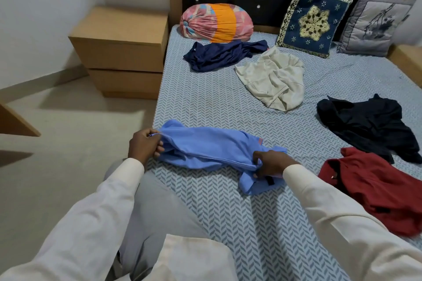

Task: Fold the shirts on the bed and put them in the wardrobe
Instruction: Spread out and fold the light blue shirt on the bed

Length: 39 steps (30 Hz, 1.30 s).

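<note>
A light blue shirt (212, 150) lies bunched across the near edge of the bed (205, 102). My left hand (145, 143) pinches its left end at the bed's corner. My right hand (271, 163) grips its right end, near the collar. Other shirts lie crumpled on the patterned sheet: a red one (374, 187) at the right, a black one (370, 123) behind it, a cream one (274, 77) in the middle and a navy one (223, 53) further back. No wardrobe is in view.
A pink and orange bolster (217, 23), a blue embroidered cushion (312, 18) and a grey cushion (374, 23) lean at the dark headboard. A wooden bedside cabinet (121, 50) stands left of the bed, with pale floor (68, 132) in front of it.
</note>
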Available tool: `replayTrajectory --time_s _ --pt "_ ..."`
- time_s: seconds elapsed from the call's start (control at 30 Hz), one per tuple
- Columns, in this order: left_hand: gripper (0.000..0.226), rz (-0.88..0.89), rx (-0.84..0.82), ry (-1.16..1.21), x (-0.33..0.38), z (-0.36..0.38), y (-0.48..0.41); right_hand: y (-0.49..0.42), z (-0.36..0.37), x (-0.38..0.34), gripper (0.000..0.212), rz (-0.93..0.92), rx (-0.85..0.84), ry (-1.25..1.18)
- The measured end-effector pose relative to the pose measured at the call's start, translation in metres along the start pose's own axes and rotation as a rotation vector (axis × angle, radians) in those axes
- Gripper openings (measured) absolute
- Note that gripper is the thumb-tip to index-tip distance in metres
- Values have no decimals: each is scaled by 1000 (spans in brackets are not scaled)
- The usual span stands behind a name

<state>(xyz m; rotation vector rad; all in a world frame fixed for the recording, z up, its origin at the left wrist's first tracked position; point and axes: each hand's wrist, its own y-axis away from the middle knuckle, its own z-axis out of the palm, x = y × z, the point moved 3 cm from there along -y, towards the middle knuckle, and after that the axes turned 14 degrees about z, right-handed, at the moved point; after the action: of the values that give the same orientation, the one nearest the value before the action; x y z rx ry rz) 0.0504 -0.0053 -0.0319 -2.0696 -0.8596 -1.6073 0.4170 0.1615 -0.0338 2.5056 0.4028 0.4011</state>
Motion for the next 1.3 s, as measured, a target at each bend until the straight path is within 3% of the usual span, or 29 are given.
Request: replayTrajectory --time_s 0.07,0.17,0.27,0.33,0.4,0.43,0.5,0.57,0.63,0.7,0.77,0.9,1.1,1.17,1.3 --pt "2 -121 -36 137 -1 0 -2 -7 -7 -5 46 41 -64 80" --pt "7 -285 -61 282 -1 0 -25 -16 -42 -2 59 138 -140 145" --pt "6 -302 -7 363 28 15 -71 -27 -107 18 40 237 -16 -54" --pt "7 -182 21 454 80 33 -110 -38 -162 34 28 170 144 -332" --pt "15 9 35 566 152 43 -147 -42 -216 44 20 120 217 -965" --pt "20 130 48 622 197 42 -163 -36 -250 49 20 67 290 -1291" --pt "30 321 88 757 283 34 -183 -29 -308 67 40 -65 551 -1624" --pt "33 440 143 902 356 16 -193 -22 -353 88 56 -147 829 -1538" --pt "29 504 160 950 401 -2 -192 2 -379 101 63 -64 1052 -1318" --pt "24 514 155 925 408 -14 -190 53 -383 91 62 75 1130 -1123" --pt "19 479 166 848 383 -16 -182 64 -368 88 56 158 1088 -936" --pt "26 305 189 553 270 -2 -171 34 -301 89 47 227 851 -594" --pt "18 -31 -18 127 73 21 -125 -20 -175 61 36 179 586 -392" --pt "31 -48 -138 -52 28 23 -104 -29 -133 53 32 156 498 -333" --pt "31 70 -344 -709 -17 16 -58 -30 -60 45 40 132 372 -128"
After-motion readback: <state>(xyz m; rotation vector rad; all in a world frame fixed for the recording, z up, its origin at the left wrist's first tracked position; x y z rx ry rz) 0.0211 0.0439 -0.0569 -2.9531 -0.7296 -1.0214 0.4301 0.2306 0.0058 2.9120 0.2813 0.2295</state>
